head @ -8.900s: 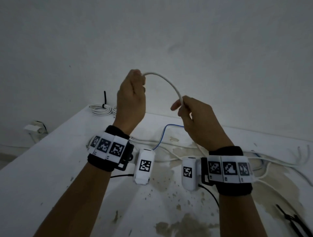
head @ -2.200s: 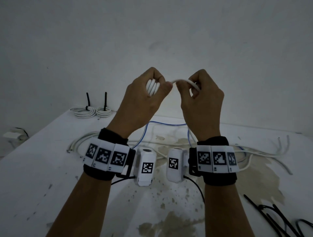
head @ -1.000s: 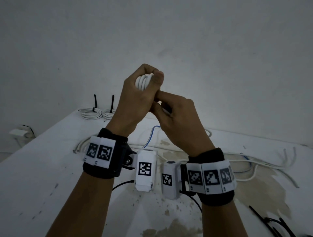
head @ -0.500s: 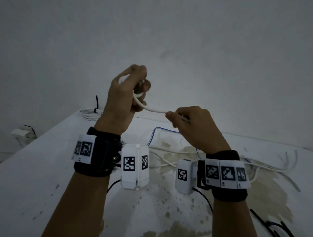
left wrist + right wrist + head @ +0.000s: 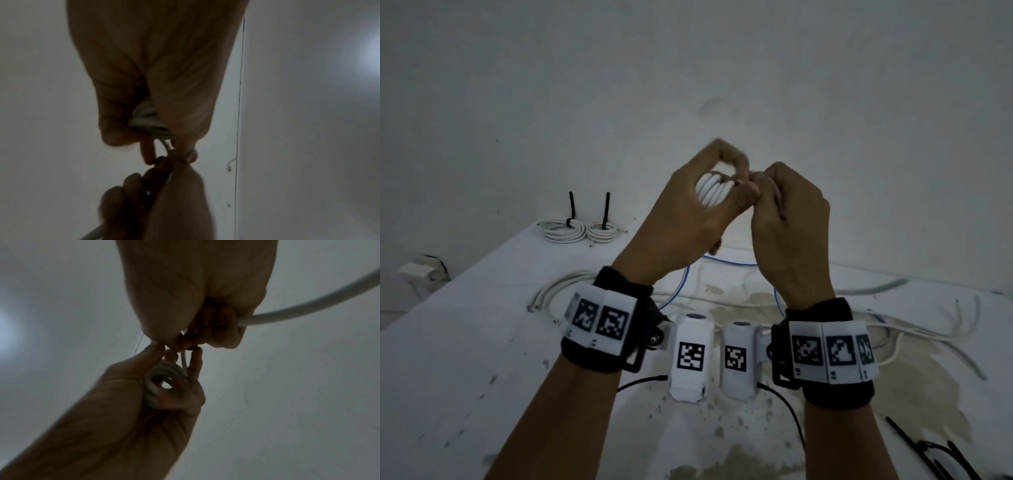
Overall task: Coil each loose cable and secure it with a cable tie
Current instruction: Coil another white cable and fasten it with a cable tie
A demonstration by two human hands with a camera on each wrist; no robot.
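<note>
I hold both hands up in front of the wall, above the white table (image 5: 465, 342). My left hand (image 5: 709, 198) grips a small coil of white cable (image 5: 710, 190), its loops showing between thumb and fingers; the coil (image 5: 158, 382) is a tight ring in the palm, and its turns (image 5: 148, 123) sit between my fingers. My right hand (image 5: 774, 202) touches the left and grips the cable's loose tail (image 5: 308, 308), which curves away to the right. A short stretch of cable (image 5: 184, 360) runs between the two hands.
Two tied white coils (image 5: 577, 231) with upright black ties lie at the table's far left corner. Loose white cables (image 5: 558, 291) and a blue wire (image 5: 681, 284) sprawl across the far side. Black cable ties (image 5: 935, 455) lie at the near right. A wall is close behind.
My right hand has come up from lower right to meet the left, laying more cable onto the coil. The left hand turned so the coil's loops face me.
</note>
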